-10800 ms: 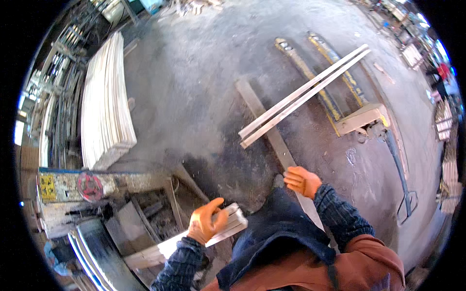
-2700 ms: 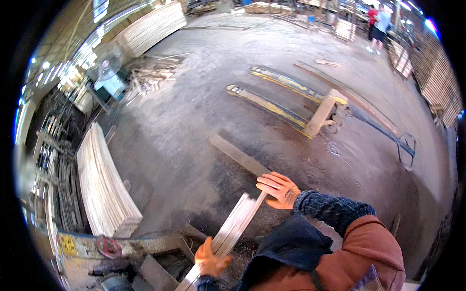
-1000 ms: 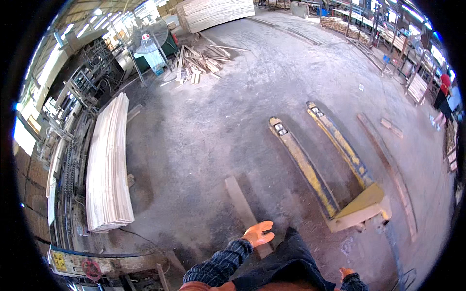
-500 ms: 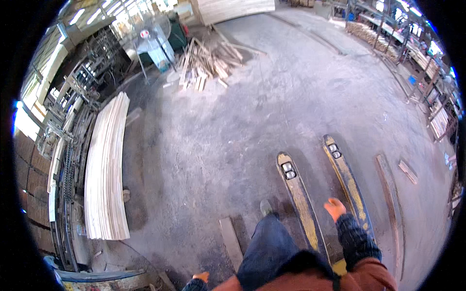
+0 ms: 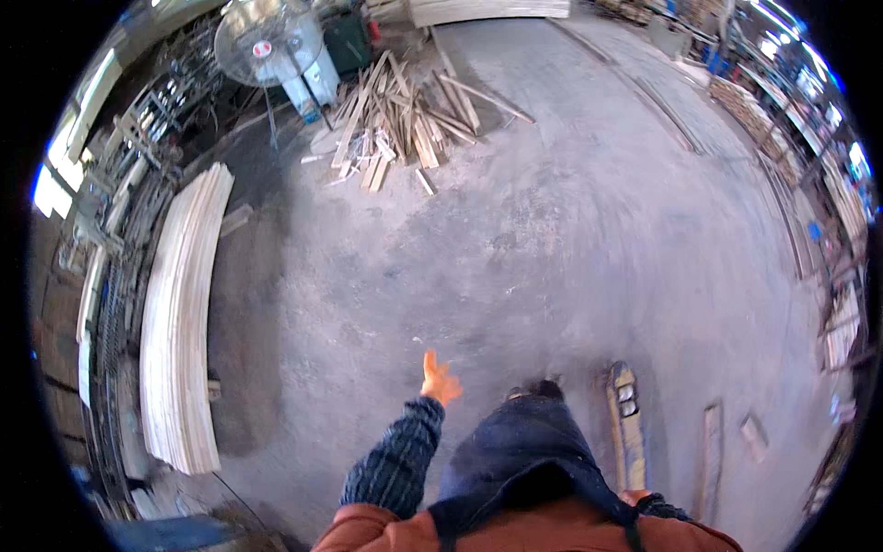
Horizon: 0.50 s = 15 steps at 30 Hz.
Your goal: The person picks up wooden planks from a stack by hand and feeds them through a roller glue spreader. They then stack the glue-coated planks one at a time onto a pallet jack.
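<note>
My left hand (image 5: 440, 379), below a dark knitted sleeve, is stretched out ahead over the concrete floor. Its fingers are apart and nothing is in them. My right hand (image 5: 635, 497) shows only in part, low beside my body, its fingers mostly hidden. Just ahead of it lies a worn yellow pallet-truck fork (image 5: 629, 434) with metal rollers near its tip. A tall stack of pale boards (image 5: 179, 322) stands off to the left, well away from the left hand.
Loose wood scraps (image 5: 395, 120) are heaped ahead, beside a pedestal fan (image 5: 267, 48). A machine with a chain (image 5: 110, 313) runs along the left. Two wood pieces, a long strip (image 5: 711, 460) and a short block (image 5: 754, 437), lie right of the fork. More lumber (image 5: 750, 110) lines the right side.
My left hand has swung forward and up, while my right hand has dropped back beside my body. I have stepped forward; the forks sit lower in view, and just one shows now.
</note>
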Tool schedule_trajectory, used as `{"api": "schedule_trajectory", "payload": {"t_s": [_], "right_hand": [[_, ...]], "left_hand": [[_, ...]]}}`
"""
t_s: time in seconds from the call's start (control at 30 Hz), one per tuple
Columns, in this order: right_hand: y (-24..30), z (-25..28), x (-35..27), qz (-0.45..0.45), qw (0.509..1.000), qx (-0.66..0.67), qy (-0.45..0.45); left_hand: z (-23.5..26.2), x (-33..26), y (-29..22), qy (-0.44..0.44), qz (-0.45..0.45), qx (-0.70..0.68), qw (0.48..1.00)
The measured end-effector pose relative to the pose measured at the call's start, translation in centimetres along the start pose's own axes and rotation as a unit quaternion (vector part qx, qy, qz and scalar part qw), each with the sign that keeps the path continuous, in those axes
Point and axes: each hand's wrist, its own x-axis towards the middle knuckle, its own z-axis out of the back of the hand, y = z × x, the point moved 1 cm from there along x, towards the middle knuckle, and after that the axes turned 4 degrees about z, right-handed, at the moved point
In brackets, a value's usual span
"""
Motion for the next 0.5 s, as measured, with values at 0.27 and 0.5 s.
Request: {"api": "schedule_trajectory", "payload": {"t_s": [0.27, 0.5], "right_hand": [[34.5, 39.0, 11.1, 0.115, 0.928, 0.279, -0.217], [69.7, 62.6, 17.7, 0.396, 0.862, 0.223, -0.226]], "left_hand": [[-4.1, 9.2, -2.0, -0.198, 0.003, 0.231, 0.953], [-6.0, 13.5, -6.9, -0.010, 0.365, 0.721, 0.589]]}}
